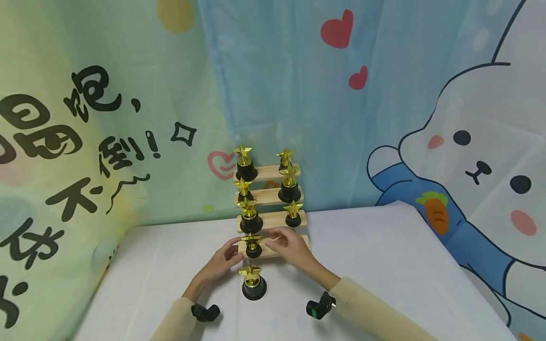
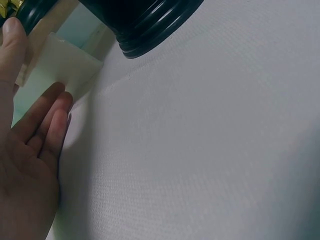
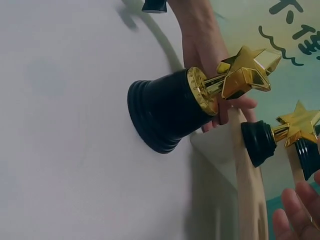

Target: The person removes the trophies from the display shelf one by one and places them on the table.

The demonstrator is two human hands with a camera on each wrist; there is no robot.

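Observation:
A small star trophy (image 1: pixel 253 249) with a gold star and black base stands at the left end of the lowest wooden shelf (image 1: pixel 268 251). My left hand (image 1: pixel 225 261) is beside that end, its fingers extended in the left wrist view and its thumb (image 2: pixel 14 37) close to the black base; whether they touch, I cannot tell. Over the same shelf, to the right of the small trophy, my right hand (image 1: pixel 291 245) has loosely bent fingers (image 3: pixel 295 212) with nothing visible between them. A larger star trophy (image 3: pixel 170 107) stands upright on the white table in front of the shelf.
Higher wooden shelves (image 1: pixel 269 196) rise behind like steps, with a trophy at each end, such as a large one (image 1: pixel 290 190) and a smaller one (image 1: pixel 293 218). Behind the white table (image 1: pixel 362 265) hangs a printed curtain (image 1: pixel 273 71). Each wrist wears a black device (image 1: pixel 205 312).

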